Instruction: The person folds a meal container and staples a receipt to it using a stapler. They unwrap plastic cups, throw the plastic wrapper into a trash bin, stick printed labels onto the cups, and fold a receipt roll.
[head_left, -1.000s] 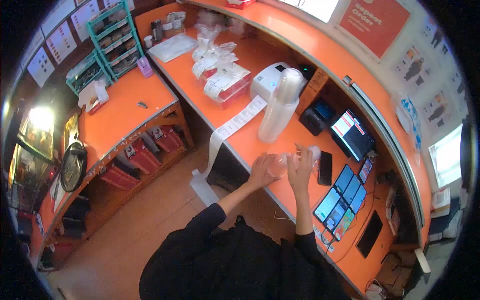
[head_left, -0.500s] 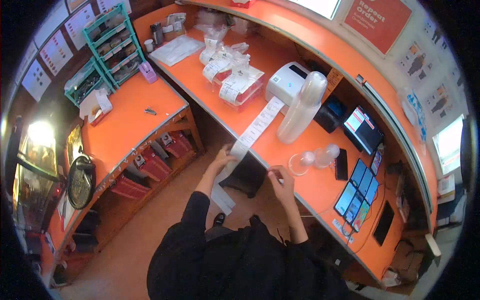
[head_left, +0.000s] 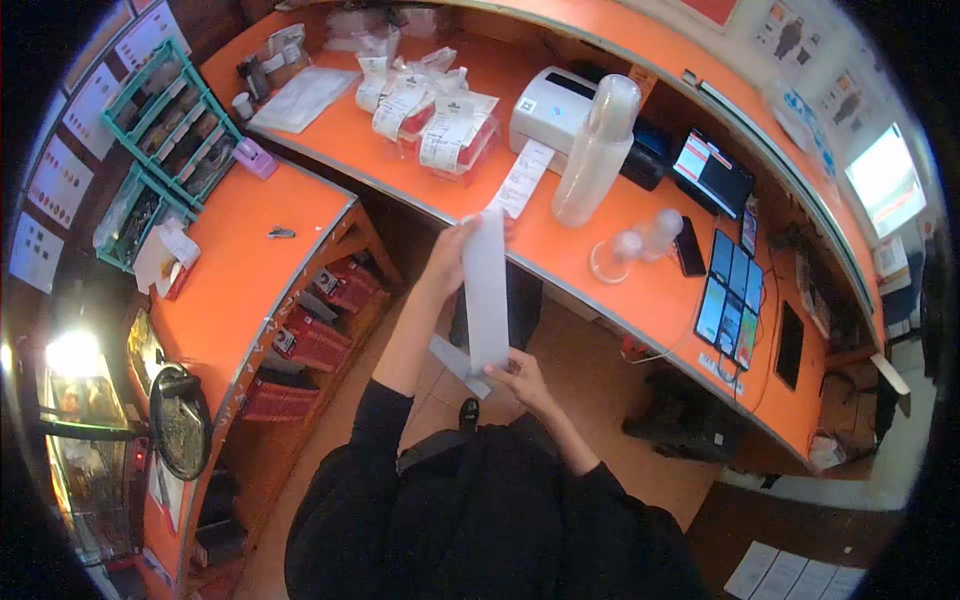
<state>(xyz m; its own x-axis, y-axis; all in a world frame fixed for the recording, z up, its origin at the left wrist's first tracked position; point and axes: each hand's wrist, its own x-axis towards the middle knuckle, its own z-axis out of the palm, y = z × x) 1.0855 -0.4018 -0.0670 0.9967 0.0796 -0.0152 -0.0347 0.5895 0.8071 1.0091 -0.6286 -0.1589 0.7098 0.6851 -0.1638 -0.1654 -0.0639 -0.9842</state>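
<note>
A long strip of printed labels (head_left: 486,295) runs out of the white label printer (head_left: 548,112) and over the counter edge, its blank side facing me. My left hand (head_left: 453,258) is closed on the upper part of the strip, close to the counter edge. Lower down, my right hand (head_left: 522,382) pinches the strip between thumb and fingers. The strip's loose tail hangs beneath, above the floor. A tall stack of clear plastic cups (head_left: 595,155) stands beside the printer.
Labelled clear bags with red contents (head_left: 455,140) sit left of the printer. Clear dome lids (head_left: 628,245), a phone (head_left: 690,247) and a tablet (head_left: 730,300) lie to the right. A side counter (head_left: 235,280) with a stapler (head_left: 281,233) stands left; teal trays (head_left: 165,115) rise behind.
My right hand has come down and left from beside the counter and taken hold of the strip. My left hand has moved up slightly, still on the strip. The view has shifted.
</note>
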